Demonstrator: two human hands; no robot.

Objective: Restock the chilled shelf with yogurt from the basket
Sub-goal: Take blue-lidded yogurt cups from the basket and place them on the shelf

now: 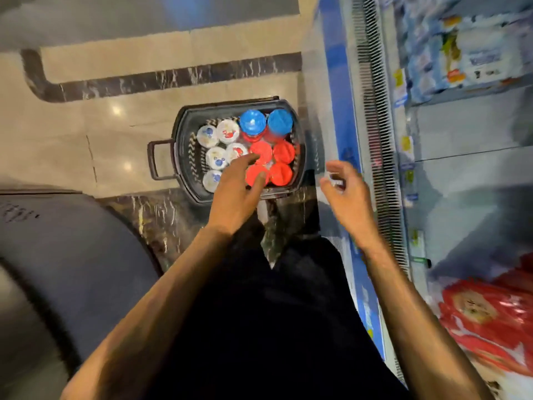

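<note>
L hand over red-lid yogurts in basket.

basket dark grey | lids red, blue, white-printed | floor beige marble

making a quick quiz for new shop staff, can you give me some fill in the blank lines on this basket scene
1. The two tubs at the far end of the basket have ____ lids.
2. The left hand reaches over a cluster of lids coloured ____.
3. The basket stands on the ____.

Missing words: blue; red; floor.
</note>
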